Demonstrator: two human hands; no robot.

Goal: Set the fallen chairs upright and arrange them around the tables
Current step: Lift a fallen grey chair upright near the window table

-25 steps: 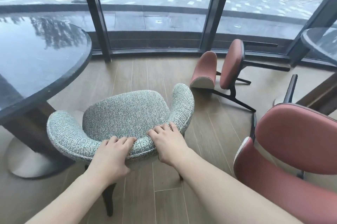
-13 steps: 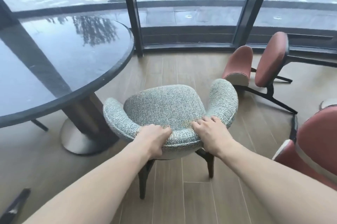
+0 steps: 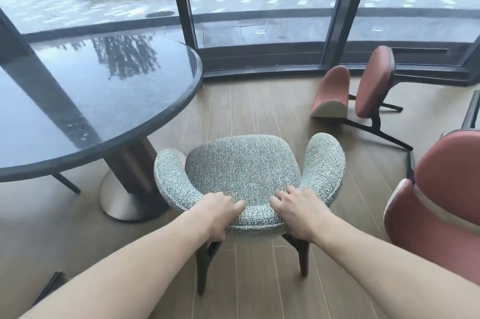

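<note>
To your left stands the round dark glossy stone table (image 3: 85,100) on its metal-footed pedestal, its left part cut off by the frame edge. Just right of it, the grey-green speckled fabric armchair (image 3: 246,170) stands upright on the wooden plank floor (image 3: 259,111), seat facing away from you. Your left hand (image 3: 218,212) curls over the top of its curved backrest, fingers gripping the padding; your right hand (image 3: 298,207) grips the same rim just beside it, fingers over the inner face. The chair's front legs are hidden under the seat. Farther right, a terracotta leather chair (image 3: 368,90) lies tipped on its side near the window, and another terracotta chair (image 3: 441,201) is cut off at the right edge.
</note>
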